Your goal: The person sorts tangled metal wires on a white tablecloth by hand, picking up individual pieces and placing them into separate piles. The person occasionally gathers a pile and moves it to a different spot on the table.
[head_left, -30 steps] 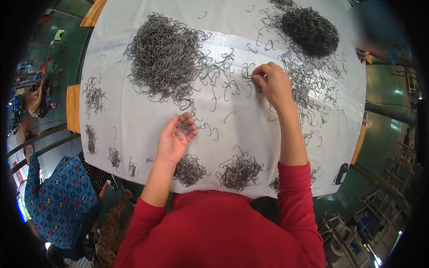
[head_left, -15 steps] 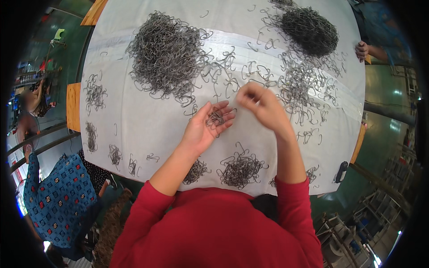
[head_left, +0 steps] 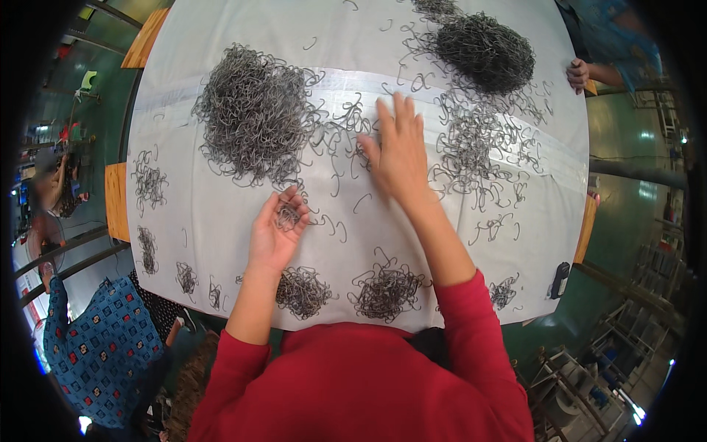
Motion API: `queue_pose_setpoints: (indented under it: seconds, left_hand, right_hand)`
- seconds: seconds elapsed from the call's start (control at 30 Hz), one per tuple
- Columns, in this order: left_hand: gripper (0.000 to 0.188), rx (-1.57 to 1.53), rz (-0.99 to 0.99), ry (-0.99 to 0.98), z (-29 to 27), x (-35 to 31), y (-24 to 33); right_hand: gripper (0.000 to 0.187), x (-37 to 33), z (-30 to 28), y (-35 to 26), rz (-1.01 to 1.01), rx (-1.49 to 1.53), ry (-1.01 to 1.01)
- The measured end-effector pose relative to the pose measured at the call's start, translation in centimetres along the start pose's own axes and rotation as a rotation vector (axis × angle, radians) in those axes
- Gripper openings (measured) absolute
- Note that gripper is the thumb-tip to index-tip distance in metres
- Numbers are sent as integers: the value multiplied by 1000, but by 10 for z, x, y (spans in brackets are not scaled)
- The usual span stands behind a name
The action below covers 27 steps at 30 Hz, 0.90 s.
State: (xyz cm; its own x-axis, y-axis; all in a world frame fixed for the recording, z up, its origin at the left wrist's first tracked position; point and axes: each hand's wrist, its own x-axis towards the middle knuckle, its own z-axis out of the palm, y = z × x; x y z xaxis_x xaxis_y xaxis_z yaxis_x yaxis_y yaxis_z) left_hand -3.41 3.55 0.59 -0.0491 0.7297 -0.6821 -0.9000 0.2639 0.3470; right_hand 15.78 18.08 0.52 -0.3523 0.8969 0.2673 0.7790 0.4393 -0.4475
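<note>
My left hand [head_left: 271, 239] is turned palm up, its fingers curled around a small bunch of curved grey wire hooks [head_left: 287, 216]. Just beyond it lies a big heap of similar hooks [head_left: 254, 110]. Fingers spread, my right hand [head_left: 402, 153] reaches over the middle of the table with its back facing up. Its thumb is beside loose scattered hooks [head_left: 347, 118]; whether the palm touches any is hidden. To its right lies a wide scatter of hooks [head_left: 477, 144]. Closer to my body are two dense small piles, a left pile [head_left: 302, 292] and a middle pile [head_left: 388, 289].
A white sheet [head_left: 221, 221] covers the table. At the far right sits a darker heap of hooks [head_left: 486, 53]. Several smaller clusters line the left edge. A small black device [head_left: 560, 281] lies near the right corner. Another person's hand [head_left: 579, 76] rests at the right edge.
My left hand has drawn left with the hooks, its fingers curling more. My right hand has moved left and farther out, opening from a bent-finger pose to spread fingers. The view has shifted slightly.
</note>
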Motion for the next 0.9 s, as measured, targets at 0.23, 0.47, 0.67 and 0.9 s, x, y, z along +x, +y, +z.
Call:
queue_pose_setpoints:
  seconds: [0.23,0.47,0.67,0.9]
  left_hand:
    - [33,71,75,18,-5,2,-3]
    - [35,92,79,-50,-4,3,-4]
    - [35,87,86,-76,-6,6,-3]
    - [35,32,14,-52,-6,-6,-7]
  right_hand:
    - [65,28,26,2,-32,22,-82]
    - [69,-71,0,-54,-96,100,-314]
    - [72,-94,-10,-60,-9,60,-314]
    - [68,-80,1,-56,-46,128,-310]
